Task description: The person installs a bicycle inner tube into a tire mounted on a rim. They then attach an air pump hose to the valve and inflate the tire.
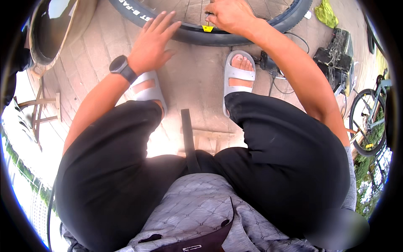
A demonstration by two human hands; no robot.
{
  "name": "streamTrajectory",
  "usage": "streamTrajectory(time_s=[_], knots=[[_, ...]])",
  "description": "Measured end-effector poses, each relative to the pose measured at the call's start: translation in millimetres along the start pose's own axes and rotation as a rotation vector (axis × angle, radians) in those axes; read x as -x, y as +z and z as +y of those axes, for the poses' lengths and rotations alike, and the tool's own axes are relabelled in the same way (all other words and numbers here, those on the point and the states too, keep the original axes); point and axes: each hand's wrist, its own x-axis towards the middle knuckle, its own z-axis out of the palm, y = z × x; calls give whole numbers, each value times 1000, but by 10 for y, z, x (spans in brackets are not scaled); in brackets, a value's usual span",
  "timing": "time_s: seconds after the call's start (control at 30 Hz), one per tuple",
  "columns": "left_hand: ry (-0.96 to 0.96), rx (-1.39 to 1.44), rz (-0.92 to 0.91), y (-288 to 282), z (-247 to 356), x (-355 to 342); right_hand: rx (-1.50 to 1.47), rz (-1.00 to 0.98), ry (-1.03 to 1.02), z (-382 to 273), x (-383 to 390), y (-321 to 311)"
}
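A bicycle wheel with a black tyre (218, 40) lies at the top of the head view, its thin spokes partly cut off by the edge. My left hand (153, 44) is open, fingers spread, with its fingertips at the tyre's inner edge; a dark watch is on that wrist. My right hand (233, 16) reaches over the rim, its thumb and fingers closed around the valve (207, 19), most of which they hide. A yellow tag (207, 28) sits on the rim at the valve's base.
My sandalled feet rest on the paving (193, 80) just below the wheel. To the right are a dark, dirty metal device (336, 56), black cables and a yellow-green cloth (326, 14). A round tub (50, 31) stands at upper left, and a bicycle (369, 115) at far right.
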Motion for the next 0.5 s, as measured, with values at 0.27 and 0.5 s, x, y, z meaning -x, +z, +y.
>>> streamTrajectory(time_s=[0.27, 0.5], knots=[[-33, -64, -90, 57, -48, -6, 10, -53, 138, 1, -232, 141], [-41, -62, -108, 16, 0, -29, 8, -166, 225, -1, -296, 46]])
